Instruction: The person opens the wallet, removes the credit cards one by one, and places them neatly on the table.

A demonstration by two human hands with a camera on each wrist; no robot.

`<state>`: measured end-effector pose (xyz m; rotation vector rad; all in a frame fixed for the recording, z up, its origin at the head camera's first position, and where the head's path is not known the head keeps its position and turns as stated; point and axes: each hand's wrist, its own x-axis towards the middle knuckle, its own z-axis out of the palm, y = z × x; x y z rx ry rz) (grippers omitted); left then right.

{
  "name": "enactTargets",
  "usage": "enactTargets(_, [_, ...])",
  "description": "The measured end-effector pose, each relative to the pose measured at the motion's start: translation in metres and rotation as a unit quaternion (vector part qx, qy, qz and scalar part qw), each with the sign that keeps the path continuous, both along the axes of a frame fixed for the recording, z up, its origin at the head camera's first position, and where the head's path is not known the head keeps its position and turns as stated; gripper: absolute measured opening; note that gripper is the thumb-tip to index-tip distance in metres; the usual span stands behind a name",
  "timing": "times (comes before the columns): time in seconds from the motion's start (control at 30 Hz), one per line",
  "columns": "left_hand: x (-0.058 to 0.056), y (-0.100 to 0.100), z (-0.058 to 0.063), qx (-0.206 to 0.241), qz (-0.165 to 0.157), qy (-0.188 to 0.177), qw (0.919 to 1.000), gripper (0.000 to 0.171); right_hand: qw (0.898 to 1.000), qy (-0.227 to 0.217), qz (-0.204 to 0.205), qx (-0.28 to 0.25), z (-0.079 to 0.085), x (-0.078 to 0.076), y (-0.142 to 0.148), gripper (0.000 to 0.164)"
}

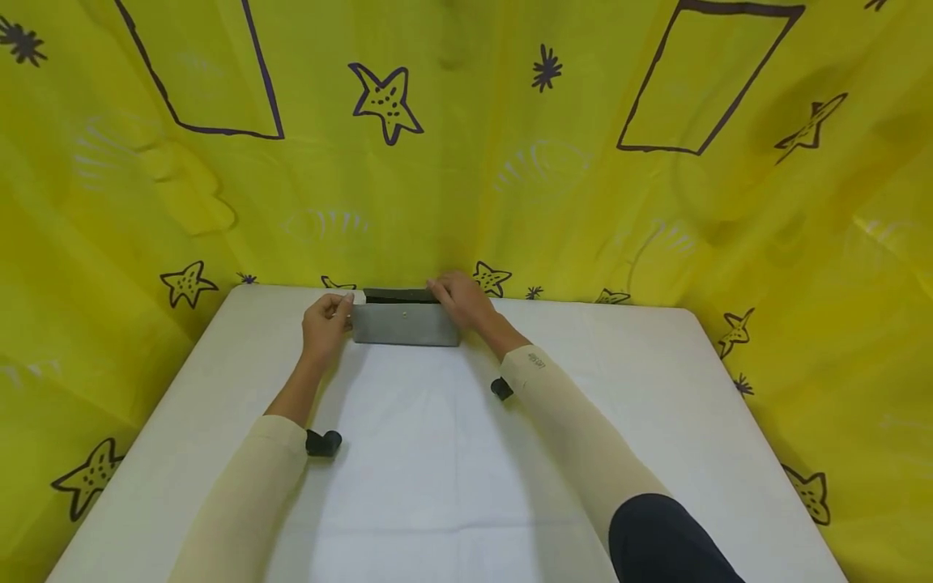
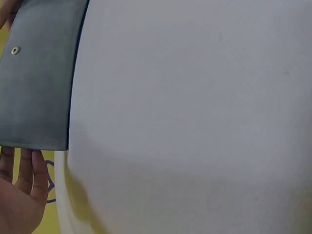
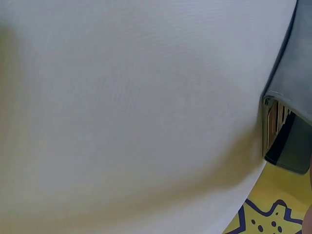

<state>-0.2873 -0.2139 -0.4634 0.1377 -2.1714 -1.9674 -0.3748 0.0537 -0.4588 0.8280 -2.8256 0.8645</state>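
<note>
A long grey wallet point(image 1: 405, 325) with a small metal snap stands near the table's far edge, its dark flap point(image 1: 397, 295) raised behind the front. The left hand point(image 1: 325, 328) holds the wallet's left end between thumb and fingers. At the upper right corner, the right hand point(image 1: 464, 301) grips the flap. In the left wrist view the left hand's fingers point(image 2: 25, 170) reach behind the wallet point(image 2: 41, 87). The right wrist view shows the open side of the wallet point(image 3: 300, 73), with layered compartments inside; only a sliver of the right hand point(image 3: 307, 224) appears there.
A white table point(image 1: 408, 486) spreads beneath both arms. Behind and beside it hangs a yellow curtain point(image 1: 466, 194) with drawn stars and shapes. Small black devices point(image 1: 324, 443) are strapped at both wrists.
</note>
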Motion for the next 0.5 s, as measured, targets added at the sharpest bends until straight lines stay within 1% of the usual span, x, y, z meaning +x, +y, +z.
enactTargets(0.1, [0.009, 0.0, 0.015, -0.001, -0.018, -0.011, 0.9998, 0.035, 1.0, -0.016, 0.016, -0.016, 0.0, -0.001, 0.001, 0.05])
enactTargets(0.17, [0.007, -0.003, 0.01, 0.001, -0.023, -0.008, 0.9997, 0.035, 0.999, -0.034, 0.027, -0.026, 0.002, -0.001, 0.003, 0.05])
enactTargets(0.33, [-0.008, -0.008, -0.017, 0.015, -0.014, 0.003, 0.9998, 0.034, 0.995, -0.079, 0.049, -0.045, 0.007, -0.002, 0.008, 0.052])
enactTargets(0.43, [-0.006, -0.009, -0.016, 0.01, -0.022, -0.002, 0.9997, 0.033, 0.994, -0.083, 0.058, -0.047, 0.009, -0.004, 0.01, 0.054])
enactTargets(0.5, [-0.005, -0.01, -0.016, 0.007, -0.039, -0.004, 0.9992, 0.03, 0.994, -0.078, 0.06, -0.04, 0.01, -0.004, 0.011, 0.053])
